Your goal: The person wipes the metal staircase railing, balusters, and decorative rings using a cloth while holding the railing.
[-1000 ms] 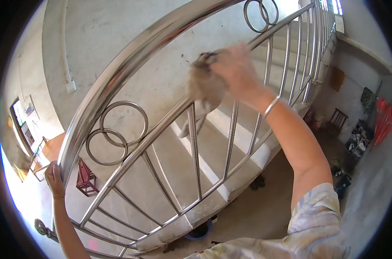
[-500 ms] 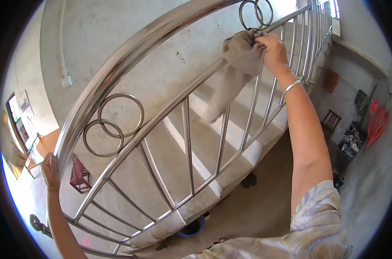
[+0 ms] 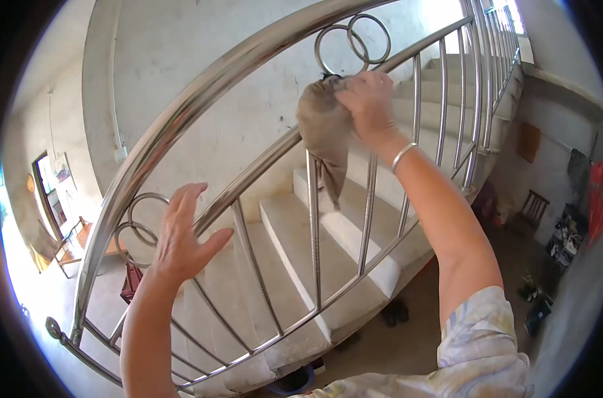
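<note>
The right hand [image 3: 368, 99], a little above the centre of the frame, has its fingers bent over a grey-brown cloth [image 3: 324, 123], pressing it to the slanting lower rail [image 3: 265, 160]. The cloth is bunched over that rail, and its loose end hangs down beside an upright bar [image 3: 316, 232]. The left hand [image 3: 182, 242], left of centre, is spread, with thumb and fingers wide apart and nothing between them; whether its edge touches the rail behind it I cannot tell.

Nearest the camera, a pale patterned sleeve [image 3: 480, 331] fills the lower right, and a light-coloured bangle [image 3: 403, 156] circles the right wrist. The thick, shiny handrail [image 3: 202, 86] curves from the lower left to the top of the frame. Between it and the lower rail sit two pairs of metal rings: the upper pair [image 3: 316, 50] just above the right hand, the other partly behind the left hand.

Behind the bars, pale steps [image 3: 301, 225] climb toward the upper right. A dark basin [image 3: 295, 381] shows at the bottom edge. Farther off, a dark red stool [image 3: 130, 284] is partly hidden by the left arm, a dark chair [image 3: 535, 205] stands at the right, and a grey wall [image 3: 182, 40] rises behind the stairs.
</note>
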Demonstrator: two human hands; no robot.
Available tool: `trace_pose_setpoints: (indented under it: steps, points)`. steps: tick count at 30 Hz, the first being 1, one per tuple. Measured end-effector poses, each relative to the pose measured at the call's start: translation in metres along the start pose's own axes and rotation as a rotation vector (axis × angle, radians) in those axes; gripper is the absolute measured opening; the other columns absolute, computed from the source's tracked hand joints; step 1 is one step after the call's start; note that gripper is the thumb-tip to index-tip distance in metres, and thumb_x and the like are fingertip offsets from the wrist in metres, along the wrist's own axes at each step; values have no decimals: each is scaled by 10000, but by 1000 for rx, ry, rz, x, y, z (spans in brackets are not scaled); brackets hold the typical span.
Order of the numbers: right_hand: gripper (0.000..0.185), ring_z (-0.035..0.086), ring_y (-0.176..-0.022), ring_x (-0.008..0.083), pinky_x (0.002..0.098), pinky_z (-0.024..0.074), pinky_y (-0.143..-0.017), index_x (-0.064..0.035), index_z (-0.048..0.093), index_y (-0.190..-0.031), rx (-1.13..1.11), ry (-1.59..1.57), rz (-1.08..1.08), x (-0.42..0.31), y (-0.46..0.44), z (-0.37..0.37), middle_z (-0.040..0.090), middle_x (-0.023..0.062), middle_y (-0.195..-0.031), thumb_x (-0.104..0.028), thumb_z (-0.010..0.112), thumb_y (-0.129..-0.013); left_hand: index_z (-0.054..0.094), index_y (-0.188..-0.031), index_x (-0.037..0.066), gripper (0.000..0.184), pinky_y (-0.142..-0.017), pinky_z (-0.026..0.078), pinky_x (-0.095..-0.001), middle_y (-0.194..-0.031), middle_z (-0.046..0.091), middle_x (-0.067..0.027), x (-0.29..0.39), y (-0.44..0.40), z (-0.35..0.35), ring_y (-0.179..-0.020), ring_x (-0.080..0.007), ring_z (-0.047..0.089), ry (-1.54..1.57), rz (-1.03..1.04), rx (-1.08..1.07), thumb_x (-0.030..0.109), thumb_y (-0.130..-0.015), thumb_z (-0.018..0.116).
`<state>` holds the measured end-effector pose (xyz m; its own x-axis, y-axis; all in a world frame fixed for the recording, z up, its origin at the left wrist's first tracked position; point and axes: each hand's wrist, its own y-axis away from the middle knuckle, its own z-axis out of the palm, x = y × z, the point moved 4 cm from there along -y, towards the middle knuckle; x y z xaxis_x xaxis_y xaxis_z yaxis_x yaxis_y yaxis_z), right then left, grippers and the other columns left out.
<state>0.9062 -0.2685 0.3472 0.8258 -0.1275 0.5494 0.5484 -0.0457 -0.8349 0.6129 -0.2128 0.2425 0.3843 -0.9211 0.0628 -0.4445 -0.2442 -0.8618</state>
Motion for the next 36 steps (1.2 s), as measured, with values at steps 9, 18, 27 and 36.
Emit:
trace_pose_setpoints:
  steps: [9, 18, 27, 36]
  points:
    - [90, 548, -781, 272, 366, 413, -707, -114, 616, -706, 196, -113, 92, 69, 47, -4, 625, 86, -821, -106, 582, -623, 516, -943, 82, 454, -552, 452, -308, -667, 566, -45, -15, -15, 53, -611, -183, 573, -214, -319, -33, 292, -613, 746]
    - [147, 588, -712, 340, 349, 445, -599, -23, 615, -829, 285, -346, 655, 123, 58, 27, 597, 204, -763, -119, 534, -754, 514, -964, 59, 481, -555, 445, -290, -691, 546, -50, -15, -10, 57, -590, -172, 532, -269, -301, 41, 245, -591, 753]
    - [458, 567, -895, 360, 357, 452, -741, 18, 485, -1057, 213, -475, 801, 8, 146, 30, 593, 198, -961, -194, 663, -692, 506, -981, 49, 498, -535, 423, -298, -694, 533, -51, -18, -8, 61, -564, -180, 501, -221, -221, 87, 244, -592, 746]
    - [315, 545, -914, 190, 331, 470, -770, -75, 444, -1119, -222, -1520, 1552, -134, 403, 54, 526, 87, -1054, -252, 500, -865, 502, -1007, 56, 476, -562, 418, -272, -679, 520, -44, -18, -8, 60, -591, -156, 491, -244, -233, 105, 194, -613, 731]
